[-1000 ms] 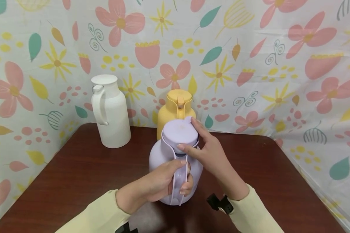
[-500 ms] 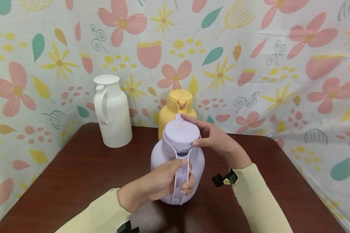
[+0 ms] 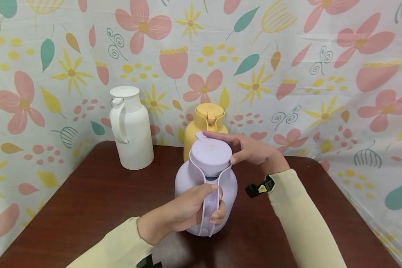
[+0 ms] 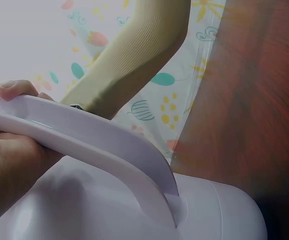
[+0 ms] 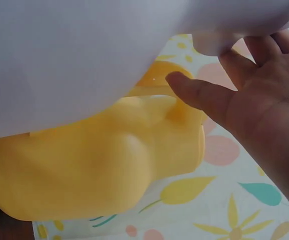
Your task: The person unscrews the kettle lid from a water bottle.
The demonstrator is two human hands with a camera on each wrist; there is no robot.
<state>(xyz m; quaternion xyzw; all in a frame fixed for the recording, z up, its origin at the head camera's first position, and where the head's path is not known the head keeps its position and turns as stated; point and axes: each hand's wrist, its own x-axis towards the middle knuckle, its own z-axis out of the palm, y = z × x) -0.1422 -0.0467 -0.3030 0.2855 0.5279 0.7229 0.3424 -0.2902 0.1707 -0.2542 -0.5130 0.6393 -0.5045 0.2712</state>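
A lavender thermos jug stands on the table, its handle toward me. My left hand grips that handle, with the thumb along its top and fingers curled round it. The left wrist view shows the handle close up beside the palm. My right hand holds the jug's round lid from the right. Its fingers reach over to the tab at the lid's far left edge, and the thumb is at the near right rim. The right wrist view shows fingertips at the lid's underside edge.
A yellow thermos jug stands right behind the lavender one, partly hidden by it. To the left is a tall white thermos jug. Behind the dark wooden table hangs a flower-patterned cloth.
My right hand has swung round, turning the lid counterclockwise; its tab moved from the far right to the far left. The left hand keeps its grip on the handle.
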